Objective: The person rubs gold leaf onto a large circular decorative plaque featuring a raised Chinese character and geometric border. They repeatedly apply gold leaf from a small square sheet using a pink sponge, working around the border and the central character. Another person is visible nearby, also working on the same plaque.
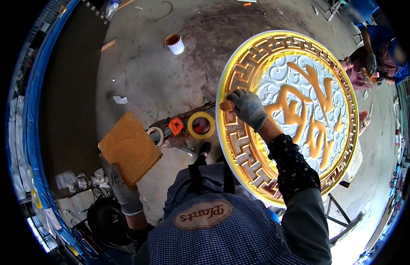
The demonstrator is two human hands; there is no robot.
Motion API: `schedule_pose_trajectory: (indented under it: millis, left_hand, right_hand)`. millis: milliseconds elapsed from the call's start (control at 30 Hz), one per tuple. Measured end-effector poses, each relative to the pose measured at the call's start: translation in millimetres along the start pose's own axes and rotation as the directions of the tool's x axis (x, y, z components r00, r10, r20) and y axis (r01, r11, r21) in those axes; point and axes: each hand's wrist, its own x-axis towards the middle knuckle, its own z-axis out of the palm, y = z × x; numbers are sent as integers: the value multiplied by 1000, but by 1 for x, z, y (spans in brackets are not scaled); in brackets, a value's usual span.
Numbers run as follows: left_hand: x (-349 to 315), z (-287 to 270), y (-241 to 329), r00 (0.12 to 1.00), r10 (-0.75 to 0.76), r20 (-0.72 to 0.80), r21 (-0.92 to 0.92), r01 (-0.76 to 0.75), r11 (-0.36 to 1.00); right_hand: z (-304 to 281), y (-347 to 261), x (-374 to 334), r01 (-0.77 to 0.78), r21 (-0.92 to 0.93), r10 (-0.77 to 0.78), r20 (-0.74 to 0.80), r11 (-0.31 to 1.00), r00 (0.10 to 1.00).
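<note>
My right hand (248, 108), in a grey glove, is closed on a small brown block (226, 105). The block touches the left rim of a large round relief panel (275, 73). Yellow edging and a gold-brown fretwork border run around that panel, with raised golden characters over a pale blue-white swirl ground. At the lower left, my gloved left hand (124, 194) grips the near edge of a flat, squarish golden-brown board (129, 148), its fingers partly hidden beneath it.
Between board and panel, a low bench (180, 140) carries a yellow tape roll (201, 114), an orange tape measure (175, 126) and a white tape roll (156, 136). A paint pot (175, 44) stands on the floor beyond. Another person (379, 66) works at the panel's far right.
</note>
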Motion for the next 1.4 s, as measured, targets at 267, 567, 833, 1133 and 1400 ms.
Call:
schedule_pose_trajectory:
  millis: [267,567,833,1133,1400]
  left_hand:
    - [-11,-6,-1,999,-34,-23,-21,33,999]
    - [-15,-8,7,994,-100,-34,-22,100,995]
    - [-11,-31,-13,989,-148,-19,-83,146,986]
    - [-11,-47,-21,996,71,50,338,-84,938]
    - [-7,-62,-26,983,98,152,394,-152,907]
  right_hand:
    - [-28,3,25,-180,292,209,-70,939,975]
    - [-22,6,40,-23,-191,34,51,981,998]
    - [-6,7,27,65,-169,-53,72,983,996]
    - [-28,40,57,-239,126,247,-56,963,967]
    - [-32,35,52,-16,-267,50,120,964,992]
